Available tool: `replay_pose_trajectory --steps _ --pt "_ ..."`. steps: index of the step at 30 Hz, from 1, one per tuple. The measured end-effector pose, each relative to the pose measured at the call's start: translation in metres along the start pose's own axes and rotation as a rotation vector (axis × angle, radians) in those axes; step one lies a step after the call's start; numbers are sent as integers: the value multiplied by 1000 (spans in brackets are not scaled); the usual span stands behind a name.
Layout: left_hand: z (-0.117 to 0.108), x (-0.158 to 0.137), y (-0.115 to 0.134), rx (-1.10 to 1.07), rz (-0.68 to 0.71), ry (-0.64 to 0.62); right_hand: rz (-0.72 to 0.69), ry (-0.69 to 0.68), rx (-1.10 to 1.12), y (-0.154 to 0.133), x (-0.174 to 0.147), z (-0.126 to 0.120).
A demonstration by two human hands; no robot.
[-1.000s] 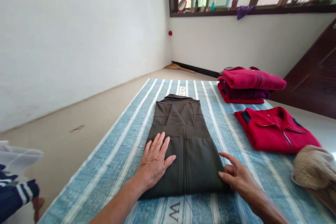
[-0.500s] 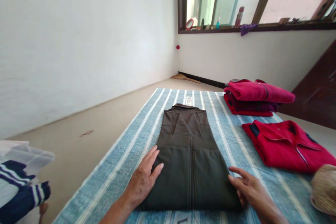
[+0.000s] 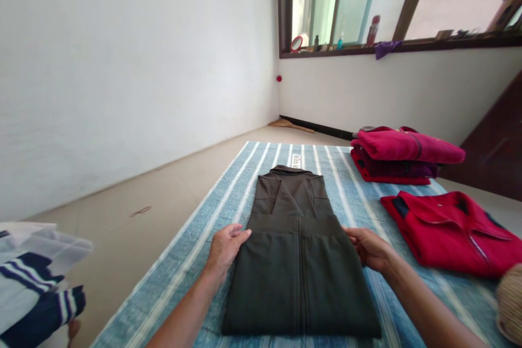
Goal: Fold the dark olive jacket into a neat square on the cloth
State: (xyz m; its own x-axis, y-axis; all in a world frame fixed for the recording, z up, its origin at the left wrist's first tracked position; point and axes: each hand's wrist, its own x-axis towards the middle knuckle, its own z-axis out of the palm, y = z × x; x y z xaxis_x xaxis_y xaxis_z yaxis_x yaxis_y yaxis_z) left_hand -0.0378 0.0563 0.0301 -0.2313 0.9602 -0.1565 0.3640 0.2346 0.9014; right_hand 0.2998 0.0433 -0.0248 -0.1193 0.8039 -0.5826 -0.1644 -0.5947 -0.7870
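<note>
A dark olive-brown zip jacket (image 3: 269,283) lies partly folded, its lower part doubled up over the front and its collar at the far end. My left hand (image 3: 225,247) is closed at the jacket's left edge near the folded-up hem, thumb on top and the other fingers partly hidden. At the same height on the right edge, my right hand (image 3: 369,248) pinches the fabric, its fingertips partly under the cloth. The jacket's zip runs down the middle between both hands.
Beneath is a blue-and-white striped cloth (image 3: 196,261). To the right lie a folded red jacket (image 3: 440,239) and a stack of folded clothes (image 3: 411,147). A beige knitted-looking thing (image 3: 509,304) sits at the right edge. White and navy clothing (image 3: 36,288) shows at lower left.
Both hands have moved away from me along the jacket's sides, up to its folded-up hem, and closed on the edges. The jacket keeps its shape.
</note>
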Motion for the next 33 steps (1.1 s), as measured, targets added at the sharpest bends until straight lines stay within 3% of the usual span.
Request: replay_pose_trajectory --steps 4,9,14,17,21,27,33 --pt "5 8 9 -22 -49 -37 -23 -24 4 -5 1 2" --pt "9 19 14 -28 -80 -135 -181 63 -34 -7 -2 9" --pt "3 22 21 -99 -81 -302 -335 164 -102 -8 -9 16" --pt "1 23 21 -269 -133 -467 -416 316 -264 -7 -9 13" --pt "2 27 13 -416 -269 -596 -386 489 -426 -1 1 7" --pt "-1 29 17 -445 -280 -564 -385 486 -413 4 4 10" --pt "4 15 32 -391 -310 -679 -350 467 -472 -1 0 12"
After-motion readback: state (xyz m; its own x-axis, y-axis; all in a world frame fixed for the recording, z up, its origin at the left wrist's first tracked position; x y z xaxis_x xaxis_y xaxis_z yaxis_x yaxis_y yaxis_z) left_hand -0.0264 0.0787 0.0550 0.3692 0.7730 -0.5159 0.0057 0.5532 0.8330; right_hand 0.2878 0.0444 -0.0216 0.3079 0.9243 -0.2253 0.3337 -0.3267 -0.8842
